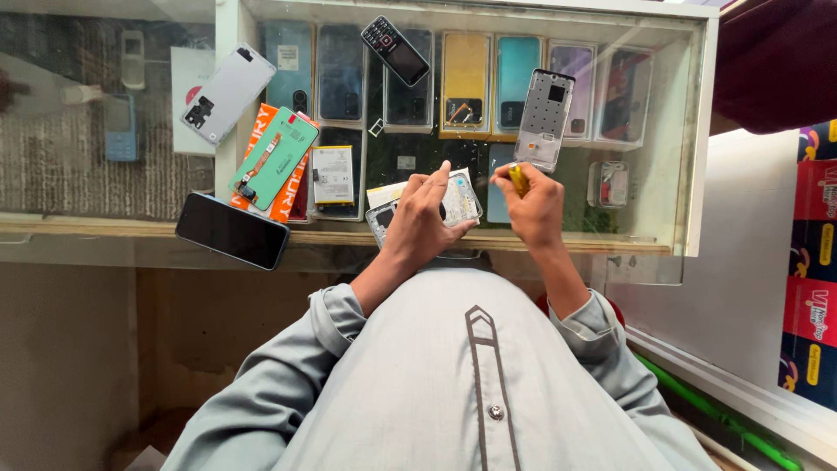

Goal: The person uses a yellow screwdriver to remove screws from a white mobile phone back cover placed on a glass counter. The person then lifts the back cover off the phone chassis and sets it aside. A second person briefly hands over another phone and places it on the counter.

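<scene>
An opened smartphone (460, 199) with its back removed lies on the glass counter (610, 235), with a pale paper under it. My left hand (421, 218) rests on it, fingers spread and pressing it down. My right hand (532, 205) is closed around a small screwdriver with a yellow handle (518, 179), held just right of the phone's upper edge. Its tip is hidden behind my fingers.
On the glass lie a silver phone frame (545, 118), a black keypad phone (395, 50), a white back cover (228, 92), a green-backed screen part (275, 157), a battery (333, 174) and a dark smartphone (232, 230). Phones show inside the case. Coloured boxes (811, 262) stand at right.
</scene>
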